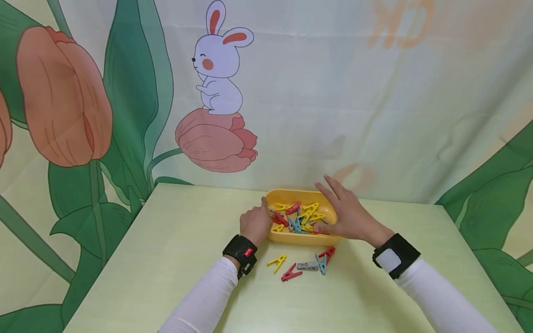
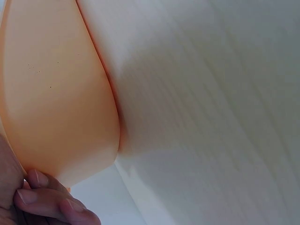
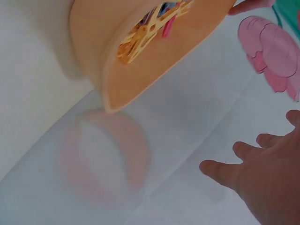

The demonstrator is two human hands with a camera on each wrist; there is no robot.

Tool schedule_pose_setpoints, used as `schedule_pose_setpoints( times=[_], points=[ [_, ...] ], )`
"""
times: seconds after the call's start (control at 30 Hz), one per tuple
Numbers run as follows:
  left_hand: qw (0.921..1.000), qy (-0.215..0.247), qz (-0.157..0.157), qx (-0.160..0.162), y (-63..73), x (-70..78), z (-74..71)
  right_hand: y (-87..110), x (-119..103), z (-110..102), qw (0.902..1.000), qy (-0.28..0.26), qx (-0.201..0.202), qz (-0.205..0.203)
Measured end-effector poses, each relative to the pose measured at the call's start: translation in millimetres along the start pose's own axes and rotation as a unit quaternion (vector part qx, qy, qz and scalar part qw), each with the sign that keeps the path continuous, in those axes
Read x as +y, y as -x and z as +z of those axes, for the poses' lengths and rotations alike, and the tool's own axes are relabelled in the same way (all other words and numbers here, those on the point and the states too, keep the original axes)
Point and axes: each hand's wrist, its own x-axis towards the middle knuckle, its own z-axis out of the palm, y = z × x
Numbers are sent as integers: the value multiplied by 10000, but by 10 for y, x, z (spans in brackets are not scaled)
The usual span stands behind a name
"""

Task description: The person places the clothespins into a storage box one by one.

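A yellow plastic basin [image 1: 301, 238] holds several spring clothespins [image 1: 294, 224] in yellow, red and blue. At its left end my left hand [image 1: 255, 225] grips the rim; curled fingers [image 2: 47, 197] show beside the basin wall [image 2: 61, 108] in the left wrist view. Over the right end, my right hand [image 1: 351, 215] is spread, with the thumb low near the clothespins and the other fingers raised. The right wrist view shows its fingers [image 3: 220, 172] apart from the basin [image 3: 93, 47], holding nothing visible.
In front of the basin lie a yellow clothespin [image 1: 277, 262], a red one [image 1: 290, 274], a grey one [image 1: 307, 266], a blue one [image 1: 322, 264] and another red one [image 1: 329, 253]. A printed curtain [image 1: 300, 115] hangs behind the pale green table [image 1: 187, 240].
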Motion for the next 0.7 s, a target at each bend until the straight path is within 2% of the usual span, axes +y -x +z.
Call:
schedule_pose_setpoints(
  times=[0.37, 0.7],
  points=[
    [10000, -37, 50, 72, 26, 0, -7, 223, -306, 98, 9986, 279, -307, -323],
    [9999, -16, 83, 54, 34, 11, -22, 443, -715, 200, 9932, 237, -847, -769]
  ],
)
